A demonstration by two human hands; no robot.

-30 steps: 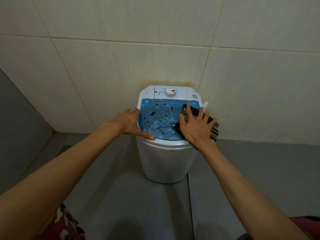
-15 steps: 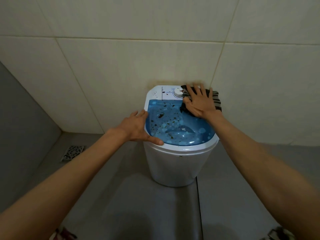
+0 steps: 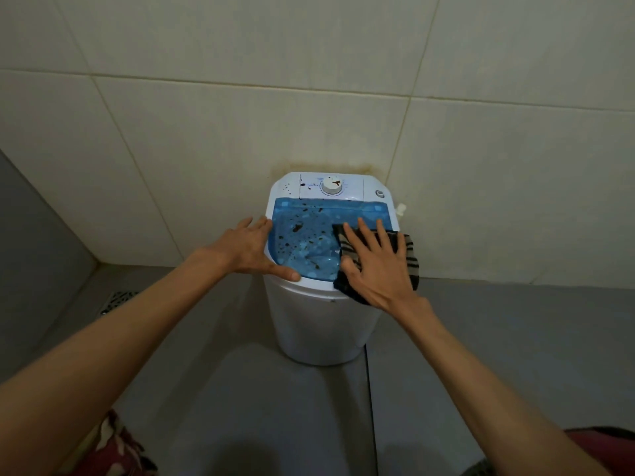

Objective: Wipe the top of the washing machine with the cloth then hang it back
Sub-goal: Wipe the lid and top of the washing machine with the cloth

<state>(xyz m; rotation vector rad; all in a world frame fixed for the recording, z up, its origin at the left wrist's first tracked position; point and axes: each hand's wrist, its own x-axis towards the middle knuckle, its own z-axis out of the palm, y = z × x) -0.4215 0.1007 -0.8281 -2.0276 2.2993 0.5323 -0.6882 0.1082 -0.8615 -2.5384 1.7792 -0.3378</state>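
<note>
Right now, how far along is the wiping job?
Midway. Done: nothing looks fully clean. In hand: right hand presses the dark striped cloth flat on the translucent blue lid; left hand steadies the rim. Left: dark spots across the lid and white control panel, then hanging the cloth.

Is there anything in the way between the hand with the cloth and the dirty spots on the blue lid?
Nothing visible. The right hand presses the cloth flat on the blue lid, and the dark spots lie open just left of it. The left hand rests on the lid's left edge.

wall (image 3: 309, 108) tight behind washing machine (image 3: 319, 324)
</note>
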